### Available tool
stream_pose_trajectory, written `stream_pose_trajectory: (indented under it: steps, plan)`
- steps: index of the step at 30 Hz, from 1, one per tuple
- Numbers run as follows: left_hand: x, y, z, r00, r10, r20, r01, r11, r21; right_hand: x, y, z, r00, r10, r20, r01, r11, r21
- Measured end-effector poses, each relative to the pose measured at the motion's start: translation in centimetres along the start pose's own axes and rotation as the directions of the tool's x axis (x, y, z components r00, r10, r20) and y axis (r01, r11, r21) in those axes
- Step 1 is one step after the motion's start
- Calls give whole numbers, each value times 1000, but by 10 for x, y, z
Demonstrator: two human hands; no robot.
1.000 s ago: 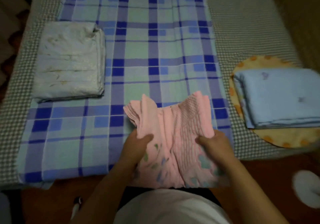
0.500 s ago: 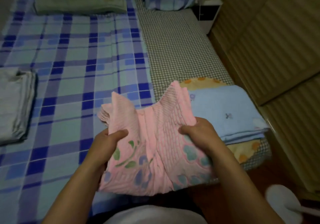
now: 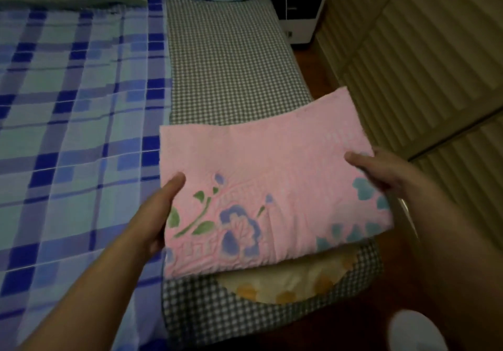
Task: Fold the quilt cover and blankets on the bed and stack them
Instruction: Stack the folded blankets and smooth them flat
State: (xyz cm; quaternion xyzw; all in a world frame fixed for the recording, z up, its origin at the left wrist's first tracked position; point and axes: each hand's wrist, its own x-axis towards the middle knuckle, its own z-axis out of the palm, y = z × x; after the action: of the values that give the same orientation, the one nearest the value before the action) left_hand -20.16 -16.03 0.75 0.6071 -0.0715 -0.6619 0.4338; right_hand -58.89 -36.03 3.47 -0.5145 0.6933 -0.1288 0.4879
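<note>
Yellow orange-spotted round cushion (image 3: pixel 288 282) on checked mattress (image 3: pixel 231 59) at near bed corner, folded pink blanket (image 3: pixel 261 187) lying over it, left hand (image 3: pixel 155 212) gripping its left edge, thumb on top, right hand (image 3: pixel 386 174) gripping its right edge, blue plaid sheet (image 3: pixel 76 122) alongside, white nightstand (image 3: pixel 299 18) beyond.

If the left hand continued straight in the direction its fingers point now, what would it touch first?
The left hand, holding the folded pink flowered blanket at its left edge, points up and right across it. Going on, it would probably slide over that blanket first, then reach the grey checked mattress cover beyond; depth is unclear.
</note>
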Motion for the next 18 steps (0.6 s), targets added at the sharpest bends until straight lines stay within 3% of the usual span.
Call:
stream_pose_trajectory:
  steps: [3,7,11,13,15,16,18]
  plan:
    - [65,-68,7,980,-41,-194,91,963,254,58,92,33,993,116,33,-112,989,-92]
    - [79,-106,5,889,236,-392,9,848,530,67,144,56,970,99,-222,-127,985,-118]
    - [59,-88,21,840,414,-352,-153,802,578,48,120,44,900,-110,-422,2,969,-248]
    - [62,-88,22,855,376,-357,-119,813,570,44,116,38,886,-112,-449,-22,959,-283]
    - [66,-91,21,874,280,-398,17,801,599,48,124,38,921,-21,-390,-95,956,-276]
    - [69,-93,21,851,294,-435,82,743,664,48,128,42,935,45,-352,-143,956,-256]
    - [68,-88,29,739,530,-416,153,469,870,46,127,54,921,81,-381,-220,916,-336]
